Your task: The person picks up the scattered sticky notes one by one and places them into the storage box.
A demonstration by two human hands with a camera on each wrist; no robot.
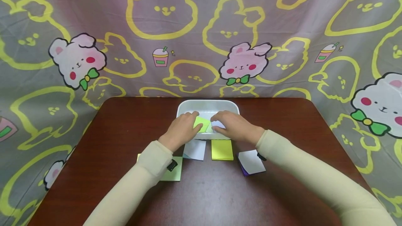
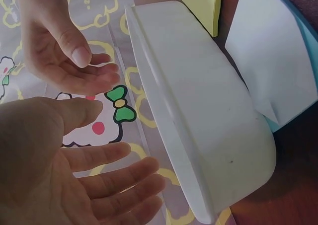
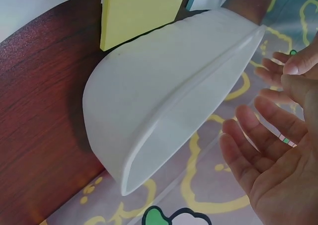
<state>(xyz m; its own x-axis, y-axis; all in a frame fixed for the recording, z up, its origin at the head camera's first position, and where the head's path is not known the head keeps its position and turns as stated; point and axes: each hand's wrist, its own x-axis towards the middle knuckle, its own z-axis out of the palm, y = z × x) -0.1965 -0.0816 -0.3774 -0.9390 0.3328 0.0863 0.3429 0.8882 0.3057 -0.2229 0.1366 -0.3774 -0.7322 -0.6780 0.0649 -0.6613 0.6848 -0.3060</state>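
Note:
A white plastic tub (image 1: 208,136) stands near the back edge of the table. Inside it lie a bright yellow-green sticky note pad (image 1: 202,122) and a pale lavender-white one (image 1: 217,125), partly covered by the hands. My left hand (image 1: 183,130) is over the tub's left side, beside the yellow-green pad. Over the right side is my right hand (image 1: 235,125), close to the pale pad. In the left wrist view, the left hand (image 2: 99,170) has loosely spread fingers with nothing between them. The right wrist view shows the right hand (image 3: 273,153) likewise relaxed and holding nothing.
In front of the tub lie a white-and-blue pad (image 1: 194,150), a yellow pad (image 1: 222,150) and a white-over-purple pad (image 1: 253,162). A light green pad (image 1: 176,173) is partly under the left forearm. A patterned cloth (image 1: 188,44) hangs behind the brown table (image 1: 213,198).

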